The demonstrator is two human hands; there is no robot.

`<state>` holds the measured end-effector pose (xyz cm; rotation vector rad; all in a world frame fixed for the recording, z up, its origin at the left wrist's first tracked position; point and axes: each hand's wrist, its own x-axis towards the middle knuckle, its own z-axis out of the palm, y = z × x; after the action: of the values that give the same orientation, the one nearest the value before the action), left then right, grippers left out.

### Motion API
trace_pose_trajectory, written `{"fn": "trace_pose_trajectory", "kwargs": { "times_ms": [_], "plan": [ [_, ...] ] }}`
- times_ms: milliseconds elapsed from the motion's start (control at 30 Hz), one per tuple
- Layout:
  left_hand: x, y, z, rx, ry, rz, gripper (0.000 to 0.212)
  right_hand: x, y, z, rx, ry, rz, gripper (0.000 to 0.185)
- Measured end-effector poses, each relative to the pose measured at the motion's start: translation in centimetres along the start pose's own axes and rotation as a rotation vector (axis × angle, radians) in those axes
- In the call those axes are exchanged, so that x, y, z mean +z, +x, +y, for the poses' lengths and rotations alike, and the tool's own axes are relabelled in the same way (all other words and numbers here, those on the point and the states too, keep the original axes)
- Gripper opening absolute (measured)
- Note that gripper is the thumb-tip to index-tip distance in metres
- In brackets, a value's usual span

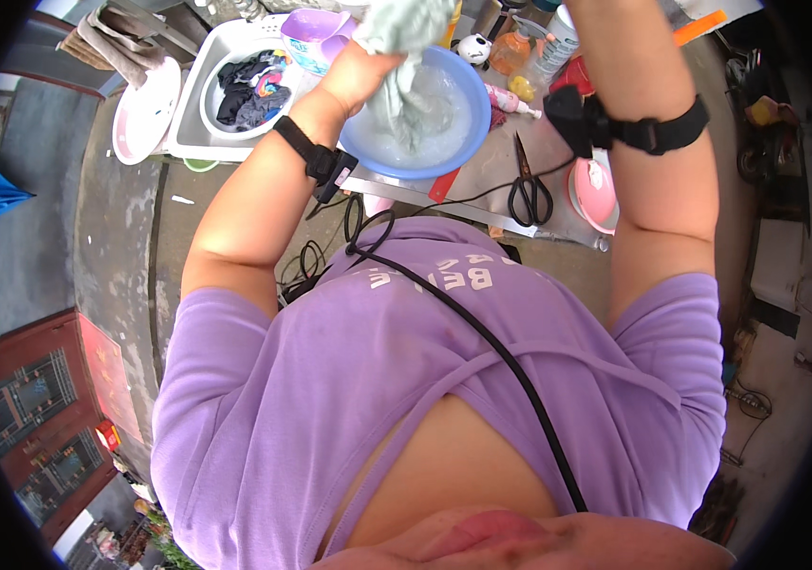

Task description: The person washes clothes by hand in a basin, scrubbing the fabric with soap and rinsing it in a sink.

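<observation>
My left hand [360,77] grips a wet pale green cloth [406,28]. The cloth hangs from my fist, its lower end dipping into a blue plastic basin [486,117] of cloudy, sudsy water. My right forearm [630,57] reaches past the top edge of the picture, so my right hand is out of view. Just left of the basin stands a purple plastic container [313,35]. A white round tub [210,107] farther left holds dark and multicoloured clothes [253,89].
A white sink-like basin [185,128] surrounds the tub. Black-handled scissors [528,192] and a pink bowl [595,189] lie near the table's front edge [406,192]. Bottles, among them an orange one [509,51], stand behind on the right. A black cable [477,324] crosses my chest.
</observation>
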<state>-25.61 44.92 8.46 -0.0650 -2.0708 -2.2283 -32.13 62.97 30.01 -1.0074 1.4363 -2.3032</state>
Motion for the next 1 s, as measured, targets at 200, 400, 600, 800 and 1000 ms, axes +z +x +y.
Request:
{"fn": "trace_pose_trajectory", "kwargs": {
  "times_ms": [200, 400, 600, 800, 1000],
  "plan": [
    [-2.7, -0.9, -5.5, -0.287, 0.826, -0.066, 0.073, -5.3, -6.6, 13.8, 0.372, -0.469, -0.033, 0.025],
    [0.9, -4.1, -5.5, -0.319, 1.493, -0.562, 0.088, -7.4, -13.1, 24.6, 0.505, -1.261, -0.465, 0.042],
    [1.9, -3.6, -6.9, -0.514, 1.573, -0.748, 0.088, -5.9, -15.4, 26.6, 0.875, -1.461, -0.688, 0.065],
    [1.6, -1.7, -9.2, -0.618, 1.598, -0.830, 0.075, -6.4, -14.6, 29.2, 0.876, -1.455, -0.759, 0.054],
    [1.0, -0.1, -9.9, -0.625, 1.501, -1.017, 0.050, -8.0, -14.8, 31.6, 0.969, -1.510, -0.894, 0.036]
  ]
}}
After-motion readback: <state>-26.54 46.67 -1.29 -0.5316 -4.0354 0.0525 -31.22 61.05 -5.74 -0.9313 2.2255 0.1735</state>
